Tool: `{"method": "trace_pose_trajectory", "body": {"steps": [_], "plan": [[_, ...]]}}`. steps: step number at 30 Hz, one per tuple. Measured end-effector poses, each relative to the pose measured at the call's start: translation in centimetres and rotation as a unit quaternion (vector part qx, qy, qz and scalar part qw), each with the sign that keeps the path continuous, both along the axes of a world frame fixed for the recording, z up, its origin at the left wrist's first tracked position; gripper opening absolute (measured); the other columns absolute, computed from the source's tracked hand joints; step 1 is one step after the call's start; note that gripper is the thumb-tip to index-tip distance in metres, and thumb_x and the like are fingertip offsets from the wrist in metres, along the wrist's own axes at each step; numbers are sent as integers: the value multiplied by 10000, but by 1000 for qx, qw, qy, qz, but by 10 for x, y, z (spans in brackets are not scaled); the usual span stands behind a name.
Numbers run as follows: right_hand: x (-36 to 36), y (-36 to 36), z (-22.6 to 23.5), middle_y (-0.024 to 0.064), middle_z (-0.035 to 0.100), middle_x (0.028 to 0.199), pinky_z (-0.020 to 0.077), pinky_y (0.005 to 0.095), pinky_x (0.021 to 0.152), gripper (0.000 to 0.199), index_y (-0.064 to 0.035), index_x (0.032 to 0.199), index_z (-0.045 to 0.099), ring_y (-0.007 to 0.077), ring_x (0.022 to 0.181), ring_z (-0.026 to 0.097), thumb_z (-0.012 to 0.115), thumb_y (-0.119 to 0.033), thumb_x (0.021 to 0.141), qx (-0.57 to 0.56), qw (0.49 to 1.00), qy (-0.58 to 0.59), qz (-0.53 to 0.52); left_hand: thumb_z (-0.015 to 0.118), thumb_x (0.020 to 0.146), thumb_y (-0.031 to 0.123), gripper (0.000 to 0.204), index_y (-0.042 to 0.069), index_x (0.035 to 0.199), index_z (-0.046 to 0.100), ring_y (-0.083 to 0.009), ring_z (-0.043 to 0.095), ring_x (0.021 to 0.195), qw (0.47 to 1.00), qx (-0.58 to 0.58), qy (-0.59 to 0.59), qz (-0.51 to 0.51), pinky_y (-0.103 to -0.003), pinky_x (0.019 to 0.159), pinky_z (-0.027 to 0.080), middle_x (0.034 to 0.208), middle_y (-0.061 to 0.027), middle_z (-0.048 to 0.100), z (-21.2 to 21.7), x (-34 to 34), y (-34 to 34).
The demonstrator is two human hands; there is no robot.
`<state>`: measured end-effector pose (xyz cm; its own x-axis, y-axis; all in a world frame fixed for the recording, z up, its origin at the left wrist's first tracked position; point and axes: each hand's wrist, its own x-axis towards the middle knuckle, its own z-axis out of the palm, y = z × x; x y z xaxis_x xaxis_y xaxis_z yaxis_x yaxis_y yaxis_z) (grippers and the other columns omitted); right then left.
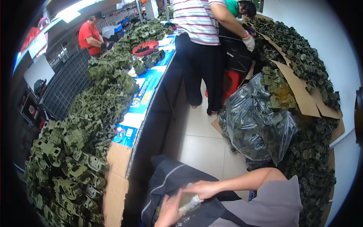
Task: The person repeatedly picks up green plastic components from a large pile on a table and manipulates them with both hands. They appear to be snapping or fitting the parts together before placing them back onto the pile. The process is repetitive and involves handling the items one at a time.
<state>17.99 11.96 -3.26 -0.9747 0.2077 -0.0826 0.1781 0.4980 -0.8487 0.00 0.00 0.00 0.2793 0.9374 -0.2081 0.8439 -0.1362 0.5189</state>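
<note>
In my lap, over dark trousers, lies an olive-green moulded plastic part [186, 198], partly covered by my hands and blurred. My left hand [170, 210] is at its near left side, with the fingers smeared by motion. My right hand [204, 189] comes in from the right and grips the part's far end with bent fingers. Between the two hands sits a small whitish piece [190, 206] that I cannot make out. Whether it is attached to the part does not show.
A long table to my left bears heaped green plastic parts [75, 151], a cardboard strip [115, 189] and a red basket [145, 48]. On the right stand a filled clear plastic bag [255, 128] and more piled parts [302, 60]. Ahead, a person in stripes [196, 22] stands by a red stool [230, 84].
</note>
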Motion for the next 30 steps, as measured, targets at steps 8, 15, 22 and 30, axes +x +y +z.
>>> {"method": "trace_pose_trajectory", "body": {"steps": [8, 15, 22, 30], "plan": [[7, -13, -3, 213, 490, 1047, 410, 400, 804, 478, 32, 1193, 386, 352, 982, 502, 498, -107, 749, -7, 992, -100, 74, 545, 747, 148, 610, 125, 1313, 318, -341, 531, 1005, 982, -133, -124, 47, -384, 855, 415, 1082, -216, 543, 4, 5, -8], [6, -18, -13, 204, 486, 1071, 397, 396, 830, 564, 13, 1243, 352, 357, 1025, 478, 507, -47, 704, -37, 994, -85, 50, 574, 726, 155, 610, 132, 1294, 352, -302, 545, 1003, 982, -94, -142, 85, -361, 845, 426, 1099, -183, 543, -9, 8, -15], [6, -22, -28, 203, 528, 1059, 415, 389, 818, 503, -23, 1198, 451, 348, 993, 511, 518, -96, 705, -45, 995, -86, 2, 612, 657, 126, 599, 126, 1230, 440, -290, 567, 827, 995, 23, -70, 62, -365, 795, 414, 868, -112, 595, -37, 8, -22], [10, 3, -8, 212, 474, 1181, 379, 367, 889, 545, -44, 1282, 368, 342, 1083, 466, 530, -209, 789, -88, 991, -82, 51, 769, 618, 183, 923, 76, 1360, 231, -223, 495, 1077, 937, -238, -216, 139, -334, 921, 373, 1136, -155, 519, -9, -50, -35]]}}
